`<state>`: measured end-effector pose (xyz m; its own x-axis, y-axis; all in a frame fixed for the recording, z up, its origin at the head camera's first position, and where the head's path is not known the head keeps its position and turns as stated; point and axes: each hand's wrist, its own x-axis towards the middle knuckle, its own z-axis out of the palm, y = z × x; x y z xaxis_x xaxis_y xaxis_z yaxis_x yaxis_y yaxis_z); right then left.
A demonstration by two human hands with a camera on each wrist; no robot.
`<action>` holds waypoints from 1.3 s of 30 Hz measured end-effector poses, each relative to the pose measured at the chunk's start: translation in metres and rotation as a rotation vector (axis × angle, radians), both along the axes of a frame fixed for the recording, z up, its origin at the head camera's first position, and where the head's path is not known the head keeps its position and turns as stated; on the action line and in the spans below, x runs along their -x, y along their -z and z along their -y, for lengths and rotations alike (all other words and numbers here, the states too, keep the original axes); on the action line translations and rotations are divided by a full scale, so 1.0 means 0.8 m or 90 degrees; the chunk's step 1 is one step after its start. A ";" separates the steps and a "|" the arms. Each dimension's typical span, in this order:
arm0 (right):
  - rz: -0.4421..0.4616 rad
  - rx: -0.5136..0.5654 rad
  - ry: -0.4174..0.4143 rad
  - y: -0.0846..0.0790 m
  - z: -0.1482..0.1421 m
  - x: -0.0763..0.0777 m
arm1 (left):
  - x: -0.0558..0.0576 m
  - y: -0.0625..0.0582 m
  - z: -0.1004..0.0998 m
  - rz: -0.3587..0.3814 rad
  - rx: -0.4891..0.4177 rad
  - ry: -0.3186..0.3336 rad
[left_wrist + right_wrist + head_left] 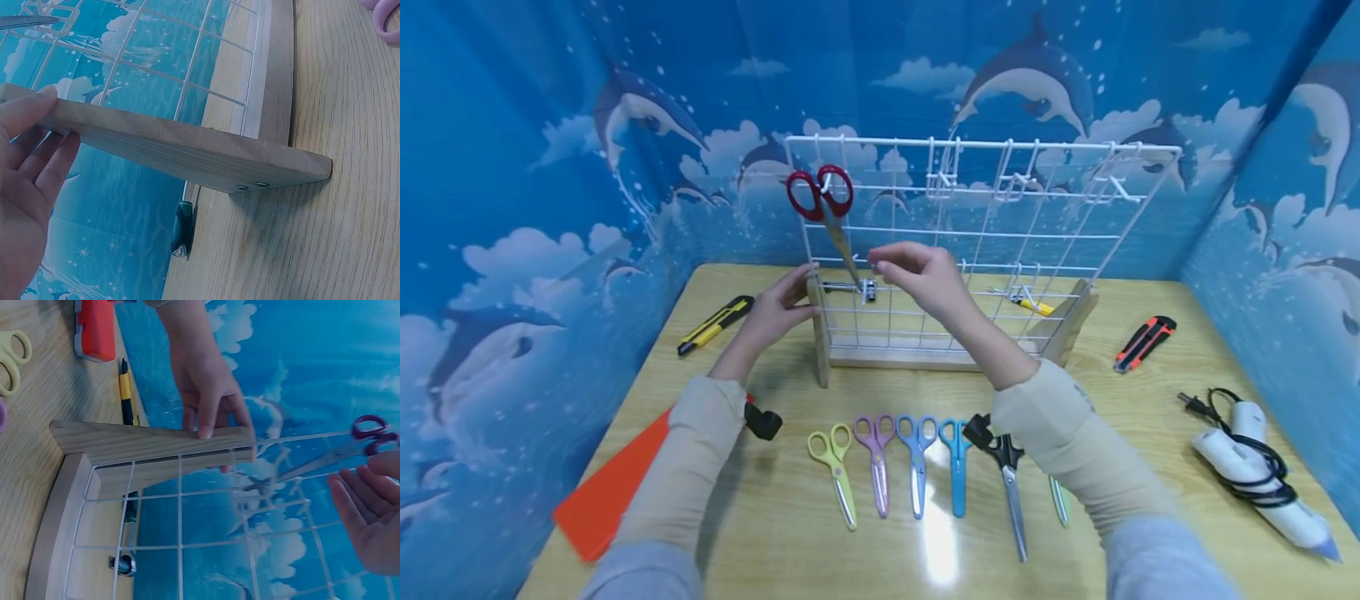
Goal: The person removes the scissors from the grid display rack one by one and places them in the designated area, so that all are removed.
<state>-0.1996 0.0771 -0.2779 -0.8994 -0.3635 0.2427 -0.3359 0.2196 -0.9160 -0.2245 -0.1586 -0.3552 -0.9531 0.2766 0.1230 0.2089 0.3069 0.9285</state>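
A white wire grid rack with wooden side supports stands upright on the table. Red-handled scissors hang from a hook at its upper left, blades slanting downward. My left hand grips the left wooden support, thumb on one face and fingers on the other. Beside the scissors' blades, in front of the grid, my right hand is raised with fingers loosely bent. The right wrist view shows that hand close to the scissors, with nothing visible in it.
Yellow, purple, blue, light-blue and black scissors lie in a row in front. Utility knives lie left and right. A corded white tool and an orange-red sheet-like object lie at the sides.
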 end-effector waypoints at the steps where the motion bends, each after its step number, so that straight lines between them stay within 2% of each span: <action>1: -0.007 -0.003 0.010 0.001 0.005 0.005 | 0.001 0.001 0.000 0.000 -0.004 0.002; 8: -0.052 -0.026 0.074 0.010 0.034 0.028 | 0.013 0.018 0.006 0.001 -0.004 0.003; 15: -0.139 -0.058 0.130 0.015 0.048 0.029 | 0.018 0.025 0.009 -0.016 -0.004 0.001; 21: -0.162 -0.079 0.131 0.016 0.056 0.028 | 0.018 0.024 0.008 -0.021 0.011 -0.003; 28: -0.137 -0.104 0.133 0.017 0.065 0.031 | 0.018 0.024 0.009 -0.007 0.028 -0.012; 33: -0.117 -0.081 0.105 0.018 0.067 0.027 | 0.016 0.022 0.007 0.005 0.046 -0.020; 35: -0.112 -0.063 0.090 0.016 0.068 0.023 | 0.011 0.016 0.004 0.007 0.047 -0.024; 39: -0.121 -0.034 0.075 -0.009 0.069 -0.004 | 0.009 0.012 0.003 0.004 0.029 -0.020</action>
<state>-0.1963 0.0220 -0.2710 -0.8764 -0.2760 0.3947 -0.4703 0.3144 -0.8246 -0.2319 -0.1611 -0.3644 -0.9622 0.2514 0.1048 0.1924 0.3552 0.9148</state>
